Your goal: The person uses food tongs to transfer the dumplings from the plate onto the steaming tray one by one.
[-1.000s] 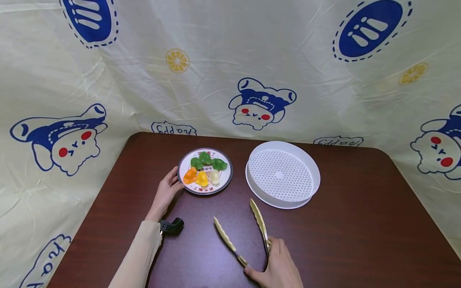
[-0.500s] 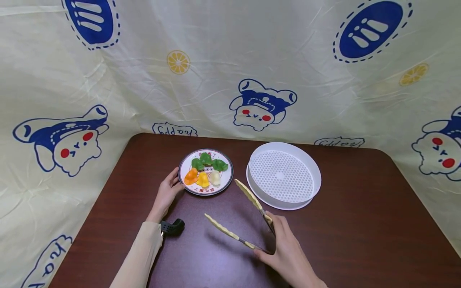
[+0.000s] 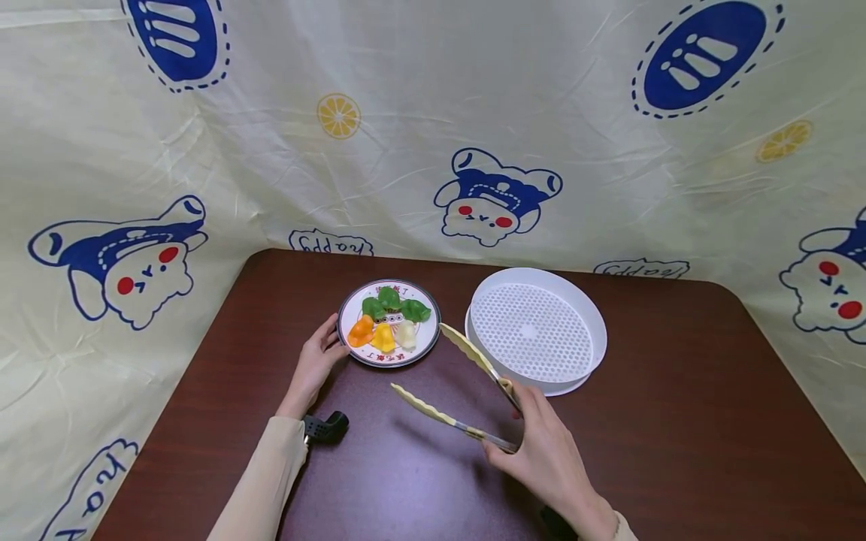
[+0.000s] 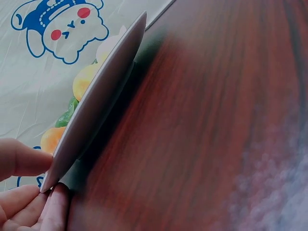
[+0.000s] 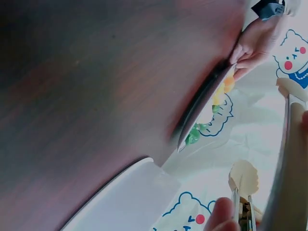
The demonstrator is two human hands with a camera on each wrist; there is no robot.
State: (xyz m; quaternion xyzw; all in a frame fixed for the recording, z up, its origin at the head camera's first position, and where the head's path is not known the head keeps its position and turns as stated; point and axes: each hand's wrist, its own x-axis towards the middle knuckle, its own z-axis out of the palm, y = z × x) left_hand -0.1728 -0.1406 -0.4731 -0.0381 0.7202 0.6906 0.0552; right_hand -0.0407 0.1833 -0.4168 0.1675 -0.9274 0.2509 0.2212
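Note:
A white plate (image 3: 425,338) with a dark rim carries several green leafy pieces (image 3: 389,299) and, nearer me, an orange piece (image 3: 361,330), a yellow piece (image 3: 383,338) and a cream piece (image 3: 405,335). My left hand (image 3: 313,368) pinches its left edge; the left wrist view has the thumb (image 4: 24,160) above the rim and fingers (image 4: 53,209) beneath. In my right hand (image 3: 548,451) are metal tongs (image 3: 467,349) with yellowish scalloped tips. Their arms are spread wide, held between thumb and fingers, tips toward the plate. One tip overlaps the plate's right edge in the head view.
Right of the plate, a round white perforated sieve tray (image 3: 528,330) sits on a white base (image 3: 568,388). Everything rests on a dark brown wooden table (image 3: 690,421) with rounded far corners. Behind it hangs a pale printed sheet (image 3: 392,195). A black wrist device (image 3: 326,428) is on my left wrist.
My right hand has lifted the tongs and moved them forward, turning their tips left toward the plate. The left hand stays at the plate's edge.

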